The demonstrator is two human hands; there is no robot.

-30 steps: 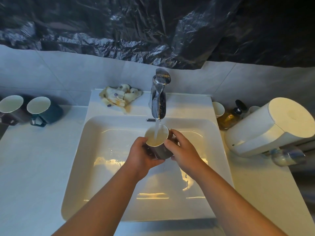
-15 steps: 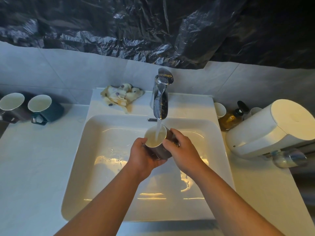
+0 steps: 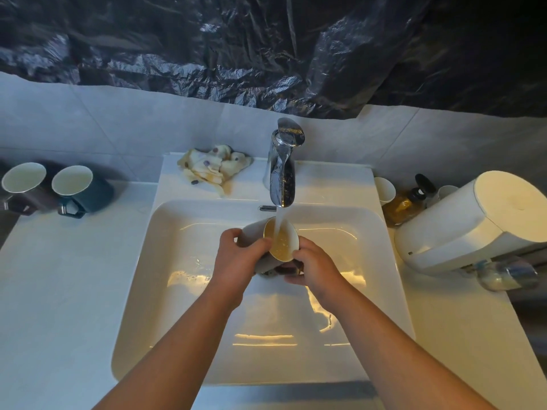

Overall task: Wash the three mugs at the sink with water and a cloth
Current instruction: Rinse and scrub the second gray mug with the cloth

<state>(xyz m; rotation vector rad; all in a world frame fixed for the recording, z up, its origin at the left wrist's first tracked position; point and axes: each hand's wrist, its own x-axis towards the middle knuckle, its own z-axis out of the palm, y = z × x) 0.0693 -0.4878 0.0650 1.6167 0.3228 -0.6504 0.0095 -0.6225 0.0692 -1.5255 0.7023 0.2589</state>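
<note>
Tipped over now, the grey mug (image 3: 257, 232) is lying almost on its side in the middle of the frame, where half a second ago I was holding it upright under the stream. I am wrapping my left hand (image 3: 236, 261) around its matte body and closing my right hand (image 3: 313, 266) under its base end, so both hands are gripping it above the sink (image 3: 177, 291). Its round mouth is facing right and toward me, and the pale glazed inside is holding a little yellowish water. Water is running from the shiny chrome faucet (image 3: 282, 173) straight into that mouth.

Glossy white and rectangular with rounded corners, the sink is showing wet glints on its floor. Crumpled on its back ledge, left of the faucet, the cream cloth (image 3: 213, 170) with dark spots is lying in soft folds. At the left edge of the frame, on the pale stone table (image 3: 59, 291), the brown mug (image 3: 23, 187) and the teal mug (image 3: 80, 190) are standing close together, their white insides looking empty. At right, a white cylindrical appliance (image 3: 473, 220) is lying beside an amber pump bottle (image 3: 405, 202).
</note>
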